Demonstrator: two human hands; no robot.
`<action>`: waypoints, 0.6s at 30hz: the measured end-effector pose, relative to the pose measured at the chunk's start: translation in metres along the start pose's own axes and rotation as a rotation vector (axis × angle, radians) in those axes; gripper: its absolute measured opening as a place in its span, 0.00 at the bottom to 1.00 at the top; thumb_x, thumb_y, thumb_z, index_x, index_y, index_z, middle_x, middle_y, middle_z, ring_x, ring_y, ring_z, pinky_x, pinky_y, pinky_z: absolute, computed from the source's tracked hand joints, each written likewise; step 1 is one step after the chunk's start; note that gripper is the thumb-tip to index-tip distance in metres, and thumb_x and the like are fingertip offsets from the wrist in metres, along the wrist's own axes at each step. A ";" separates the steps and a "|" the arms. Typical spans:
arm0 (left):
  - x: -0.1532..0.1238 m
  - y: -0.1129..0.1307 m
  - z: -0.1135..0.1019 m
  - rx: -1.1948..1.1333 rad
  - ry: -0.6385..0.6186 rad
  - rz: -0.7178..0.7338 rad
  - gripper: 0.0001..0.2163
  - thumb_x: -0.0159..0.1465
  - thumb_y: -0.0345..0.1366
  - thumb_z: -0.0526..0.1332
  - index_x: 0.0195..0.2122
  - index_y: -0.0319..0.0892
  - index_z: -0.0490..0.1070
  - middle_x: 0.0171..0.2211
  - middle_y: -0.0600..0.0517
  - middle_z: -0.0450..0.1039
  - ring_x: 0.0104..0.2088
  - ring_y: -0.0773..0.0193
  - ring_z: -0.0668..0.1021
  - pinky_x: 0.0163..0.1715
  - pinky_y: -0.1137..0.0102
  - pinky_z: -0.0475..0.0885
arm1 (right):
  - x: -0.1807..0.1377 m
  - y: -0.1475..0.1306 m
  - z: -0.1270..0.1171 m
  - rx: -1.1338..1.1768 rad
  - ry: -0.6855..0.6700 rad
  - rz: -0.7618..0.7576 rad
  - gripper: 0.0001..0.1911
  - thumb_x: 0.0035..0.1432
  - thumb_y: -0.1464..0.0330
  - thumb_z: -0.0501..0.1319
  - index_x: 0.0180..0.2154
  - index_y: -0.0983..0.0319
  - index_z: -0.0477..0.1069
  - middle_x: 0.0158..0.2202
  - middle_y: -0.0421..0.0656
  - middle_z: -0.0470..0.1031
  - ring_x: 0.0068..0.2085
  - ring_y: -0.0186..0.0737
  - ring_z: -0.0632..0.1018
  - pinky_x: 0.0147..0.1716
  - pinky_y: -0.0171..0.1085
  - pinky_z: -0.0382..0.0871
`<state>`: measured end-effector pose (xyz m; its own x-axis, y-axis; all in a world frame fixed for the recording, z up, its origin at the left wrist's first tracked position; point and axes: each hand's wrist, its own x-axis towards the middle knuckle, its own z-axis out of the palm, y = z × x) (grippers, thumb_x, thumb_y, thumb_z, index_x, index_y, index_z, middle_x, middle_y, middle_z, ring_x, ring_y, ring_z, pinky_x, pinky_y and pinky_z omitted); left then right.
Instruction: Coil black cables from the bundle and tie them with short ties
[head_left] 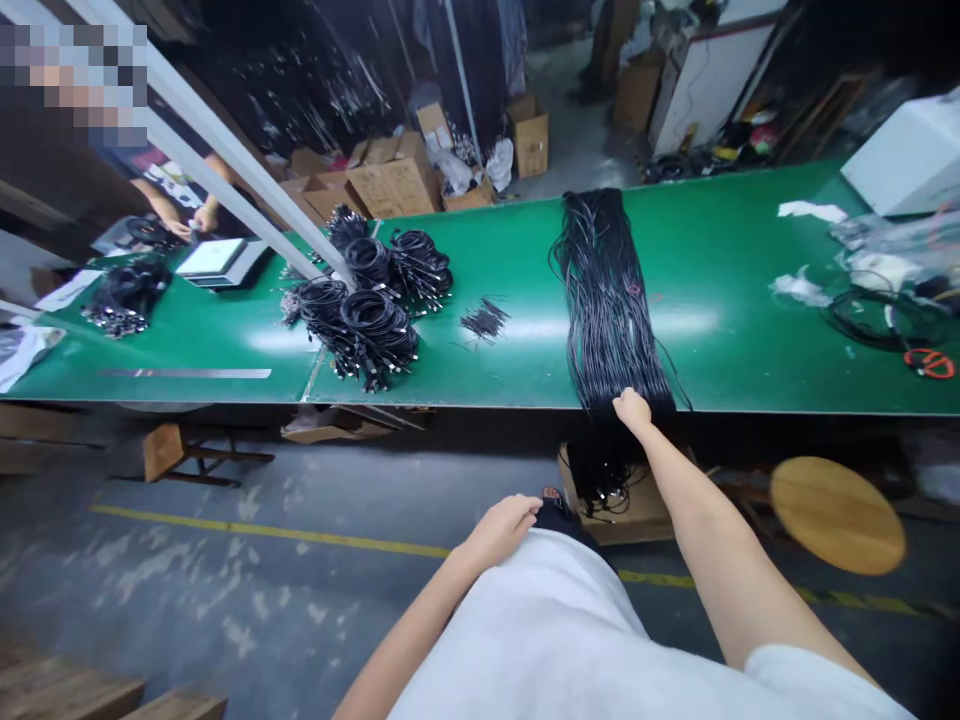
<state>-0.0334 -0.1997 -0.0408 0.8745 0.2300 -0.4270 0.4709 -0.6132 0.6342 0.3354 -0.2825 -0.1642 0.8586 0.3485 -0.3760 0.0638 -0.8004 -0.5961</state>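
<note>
A long bundle of black cables [606, 290] lies across the green table, its near end hanging over the front edge. My right hand [632, 408] is closed at that near end, fingers curled around some of the cables; exactly how many strands it grips is hidden. Low by my waist, in front of my white shirt, my left hand [512, 522] hangs with nothing in it, its fingers loosely extended. A small heap of short black pieces [485, 320] rests left of the bundle. Farther left sit several coiled black cables [379, 325] with metal ends.
Beneath the table stands a cardboard box [637, 520] containing black cables, beside a round wooden stool [838, 515]. White posts [247, 180] rise at the left. Across the table another person's hands [191, 222] work near a white scale-like device [217, 260]. Plastic bags [885, 255] lie right.
</note>
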 end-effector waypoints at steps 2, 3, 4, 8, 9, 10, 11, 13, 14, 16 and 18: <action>-0.019 -0.012 0.008 -0.089 0.049 -0.046 0.16 0.68 0.35 0.51 0.53 0.46 0.72 0.49 0.50 0.77 0.50 0.61 0.77 0.54 0.66 0.70 | -0.015 -0.010 -0.004 0.071 -0.027 0.003 0.11 0.64 0.62 0.59 0.38 0.65 0.68 0.34 0.41 0.70 0.33 0.32 0.71 0.37 0.36 0.68; -0.027 -0.019 0.012 -0.126 0.074 -0.071 0.16 0.68 0.35 0.51 0.53 0.47 0.72 0.49 0.51 0.77 0.49 0.62 0.77 0.54 0.66 0.70 | -0.029 -0.011 -0.005 0.115 -0.040 -0.004 0.12 0.65 0.61 0.57 0.38 0.65 0.67 0.31 0.39 0.68 0.31 0.31 0.70 0.34 0.35 0.69; -0.034 -0.025 0.017 -0.155 0.097 -0.095 0.16 0.68 0.34 0.51 0.52 0.47 0.72 0.49 0.51 0.77 0.50 0.63 0.77 0.54 0.67 0.70 | -0.046 -0.010 -0.006 0.163 -0.051 -0.017 0.14 0.66 0.59 0.55 0.37 0.64 0.67 0.29 0.37 0.67 0.29 0.30 0.69 0.31 0.33 0.68; -0.049 -0.040 0.036 -0.244 0.129 -0.147 0.16 0.67 0.33 0.51 0.52 0.46 0.72 0.50 0.51 0.77 0.51 0.64 0.77 0.55 0.68 0.70 | -0.145 0.017 -0.018 0.322 -0.070 -0.069 0.19 0.63 0.51 0.50 0.32 0.59 0.62 0.21 0.34 0.57 0.22 0.32 0.62 0.20 0.31 0.59; -0.049 -0.041 0.040 -0.267 0.123 -0.143 0.16 0.67 0.33 0.52 0.52 0.45 0.72 0.50 0.51 0.77 0.51 0.64 0.78 0.55 0.69 0.70 | -0.172 0.025 -0.027 0.350 -0.067 -0.075 0.21 0.61 0.48 0.50 0.32 0.59 0.61 0.20 0.34 0.55 0.21 0.32 0.60 0.18 0.32 0.56; -0.049 -0.040 0.043 -0.283 0.113 -0.129 0.16 0.67 0.34 0.52 0.52 0.45 0.72 0.50 0.51 0.77 0.50 0.64 0.78 0.55 0.69 0.70 | -0.198 0.031 -0.040 0.369 -0.061 -0.079 0.22 0.59 0.46 0.50 0.31 0.58 0.61 0.19 0.33 0.53 0.20 0.33 0.58 0.17 0.32 0.52; -0.047 -0.039 0.045 -0.288 0.095 -0.108 0.16 0.67 0.34 0.52 0.52 0.45 0.72 0.50 0.50 0.77 0.50 0.64 0.78 0.55 0.69 0.70 | -0.222 0.034 -0.056 0.402 -0.047 -0.085 0.22 0.58 0.45 0.50 0.32 0.57 0.61 0.19 0.33 0.51 0.19 0.33 0.56 0.17 0.32 0.50; -0.041 -0.031 0.046 -0.284 0.053 -0.047 0.16 0.67 0.35 0.52 0.54 0.44 0.71 0.51 0.49 0.76 0.51 0.62 0.78 0.56 0.67 0.70 | -0.268 0.029 -0.096 0.519 -0.038 -0.124 0.20 0.58 0.46 0.53 0.34 0.56 0.62 0.19 0.34 0.49 0.19 0.33 0.53 0.17 0.33 0.47; -0.036 -0.024 0.045 -0.284 0.037 -0.001 0.18 0.67 0.36 0.54 0.57 0.43 0.69 0.53 0.47 0.75 0.53 0.61 0.76 0.58 0.65 0.68 | -0.289 0.021 -0.117 0.593 -0.050 -0.166 0.18 0.57 0.47 0.55 0.35 0.55 0.64 0.20 0.34 0.49 0.19 0.33 0.53 0.17 0.34 0.48; -0.026 -0.005 0.042 -0.299 0.028 0.128 0.28 0.64 0.41 0.60 0.65 0.41 0.59 0.63 0.42 0.66 0.62 0.56 0.69 0.63 0.60 0.62 | -0.327 -0.001 -0.149 0.728 -0.134 -0.265 0.14 0.57 0.51 0.59 0.37 0.53 0.67 0.20 0.36 0.50 0.19 0.33 0.54 0.18 0.36 0.52; -0.016 0.022 0.040 -0.305 0.027 0.317 0.43 0.58 0.47 0.67 0.70 0.39 0.48 0.70 0.38 0.50 0.70 0.51 0.56 0.68 0.56 0.54 | -0.360 -0.021 -0.160 0.799 -0.285 -0.318 0.11 0.58 0.52 0.58 0.35 0.51 0.68 0.19 0.36 0.48 0.18 0.34 0.53 0.17 0.36 0.52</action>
<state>-0.0415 -0.2469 -0.0463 0.9821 0.0890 -0.1662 0.1881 -0.4061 0.8942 0.1068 -0.4689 0.0973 0.6953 0.6879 -0.2080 -0.1873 -0.1060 -0.9766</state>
